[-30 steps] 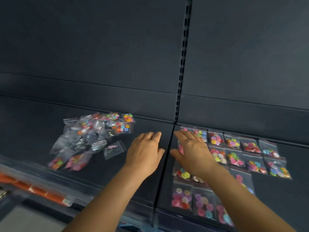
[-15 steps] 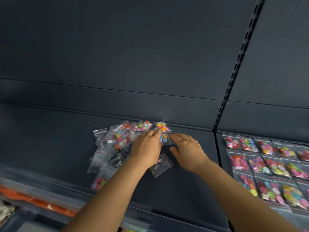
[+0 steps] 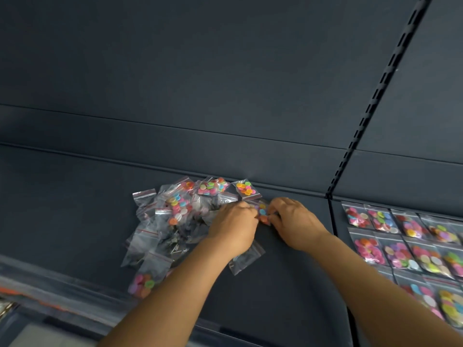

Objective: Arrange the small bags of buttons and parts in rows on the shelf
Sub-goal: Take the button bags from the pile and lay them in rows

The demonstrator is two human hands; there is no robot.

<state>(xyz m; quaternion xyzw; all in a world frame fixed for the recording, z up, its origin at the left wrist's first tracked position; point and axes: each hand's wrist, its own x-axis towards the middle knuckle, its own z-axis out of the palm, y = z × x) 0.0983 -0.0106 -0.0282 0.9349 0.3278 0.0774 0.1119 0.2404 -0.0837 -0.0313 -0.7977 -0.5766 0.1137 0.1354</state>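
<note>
Picking the next piece from the loose heap of small clear zip bags of coloured buttons (image 3: 175, 221) on the dark grey shelf (image 3: 288, 284). Left hand (image 3: 234, 227) and right hand (image 3: 294, 221), fingers curled, pinching one small clear bag of orange and blue buttons (image 3: 262, 212) between them. Next, probably: lifting free without dragging neighbours, carrying right to the neat rows of button bags (image 3: 406, 241)

A pile (image 3: 175, 221) of bags lies on the shelf (image 3: 75, 209), left of the rows (image 3: 406, 241). Both hands (image 3: 235, 229) meet at one bag (image 3: 263, 212) on the pile's right edge, before the back wall (image 3: 225, 83).
</note>
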